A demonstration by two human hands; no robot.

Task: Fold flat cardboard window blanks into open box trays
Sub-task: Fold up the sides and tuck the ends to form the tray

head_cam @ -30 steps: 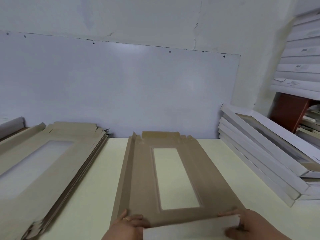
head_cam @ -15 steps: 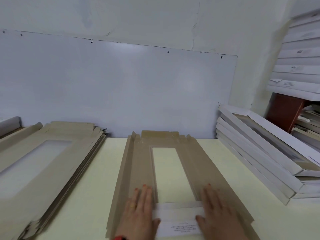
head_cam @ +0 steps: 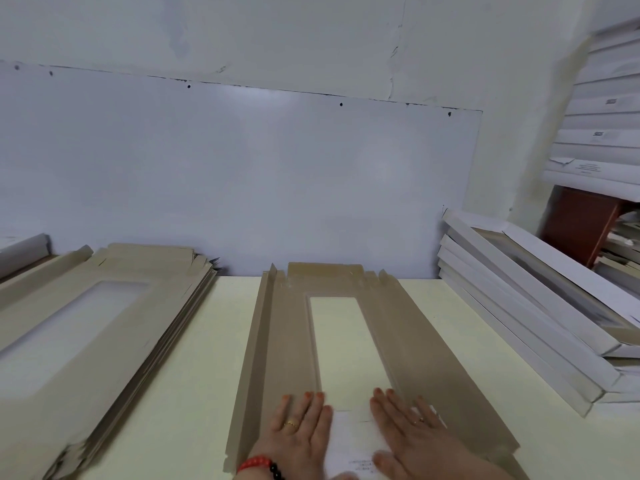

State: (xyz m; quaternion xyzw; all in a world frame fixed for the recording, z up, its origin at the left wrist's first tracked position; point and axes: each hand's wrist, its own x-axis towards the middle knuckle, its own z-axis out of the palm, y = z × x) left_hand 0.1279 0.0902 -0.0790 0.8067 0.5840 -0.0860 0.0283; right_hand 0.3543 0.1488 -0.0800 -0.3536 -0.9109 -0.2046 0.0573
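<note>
Low in the middle of the frame, the left hand and right hand press flat, fingers straight, on the near flap of the cardboard blank, which runs long toward the top.

Two open lanes of bare bench run from the lower edge of the frame up to the wall panel — one left of centre, between the stack of flat blanks at lower left and the cardboard blank in the middle, the other to the right of it. The right lane narrows toward the leaning pile of folded trays at the right edge. The blank's left side flap stands raised, a low ridge along the left lane. Both hands — left hand, right hand — lie flat over the blank's near end. The panel closes off the far side.
</note>
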